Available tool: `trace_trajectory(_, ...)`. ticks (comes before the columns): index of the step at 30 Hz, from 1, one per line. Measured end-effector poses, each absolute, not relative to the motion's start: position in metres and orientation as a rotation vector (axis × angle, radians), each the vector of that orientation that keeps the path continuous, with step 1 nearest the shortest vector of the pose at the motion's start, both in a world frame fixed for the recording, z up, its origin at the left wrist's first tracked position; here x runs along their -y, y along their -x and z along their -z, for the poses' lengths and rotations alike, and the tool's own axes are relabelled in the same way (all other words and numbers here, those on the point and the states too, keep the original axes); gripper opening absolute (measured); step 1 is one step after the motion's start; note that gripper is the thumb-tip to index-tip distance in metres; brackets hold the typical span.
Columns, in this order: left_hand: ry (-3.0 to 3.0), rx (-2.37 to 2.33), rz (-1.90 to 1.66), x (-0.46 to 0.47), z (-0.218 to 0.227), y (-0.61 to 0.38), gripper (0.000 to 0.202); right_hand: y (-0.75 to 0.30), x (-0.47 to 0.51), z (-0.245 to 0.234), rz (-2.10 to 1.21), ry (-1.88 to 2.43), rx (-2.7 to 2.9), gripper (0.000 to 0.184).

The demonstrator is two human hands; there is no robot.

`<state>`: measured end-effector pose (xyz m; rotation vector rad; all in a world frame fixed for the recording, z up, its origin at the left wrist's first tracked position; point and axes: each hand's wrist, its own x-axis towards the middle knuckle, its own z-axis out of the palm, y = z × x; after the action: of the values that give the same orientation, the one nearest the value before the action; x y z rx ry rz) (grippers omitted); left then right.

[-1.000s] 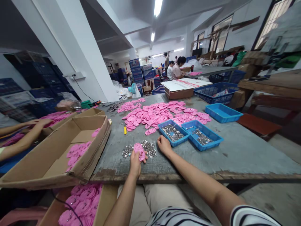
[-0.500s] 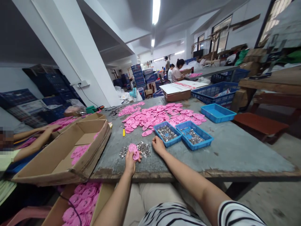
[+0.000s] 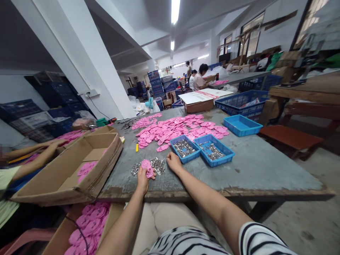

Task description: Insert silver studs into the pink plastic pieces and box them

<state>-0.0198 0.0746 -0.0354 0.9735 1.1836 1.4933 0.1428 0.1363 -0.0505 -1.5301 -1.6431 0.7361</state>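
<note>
Near the table's front edge, my left hand point(image 3: 142, 181) is closed on a flat pink piece with holes in it point(image 3: 147, 166). Small shiny metal parts lie in two heaps around it, one heap on the right point(image 3: 158, 165) and a smaller one on the left point(image 3: 135, 169). My right hand point(image 3: 174, 162) rests with curled fingers beside a blue tray point(image 3: 187, 160) of metal parts; whatever its fingertips may hold is hidden. A second blue tray point(image 3: 219, 162) with similar parts stands to its right. Behind them spreads a big pile of pink pieces point(image 3: 167, 130).
An open cardboard box point(image 3: 53, 184) with pink pieces stands at left, beside a co-worker's arms point(image 3: 39, 156). Another box of pink pieces point(image 3: 87, 226) sits below. A third blue tray point(image 3: 243, 130), a yellow-handled tool point(image 3: 137, 147) and a white-topped carton point(image 3: 199, 106) are on the table point(image 3: 271, 170).
The view has shifted slightly, so the table and its things appear a little further left. Both hands keep nearly the same places and grips.
</note>
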Motion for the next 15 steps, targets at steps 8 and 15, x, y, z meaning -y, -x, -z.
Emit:
trace_trajectory(8,-0.966,-1.202,-1.480,-0.070,0.035,0.017,0.037,-0.147,-0.131,0.048,-0.724,1.472,1.553,0.011)
trace_trajectory(15,-0.954,-1.148,-1.483,-0.060,0.043,0.014,0.034,-0.146,-0.119,0.042,-0.798,1.379,1.560,0.017)
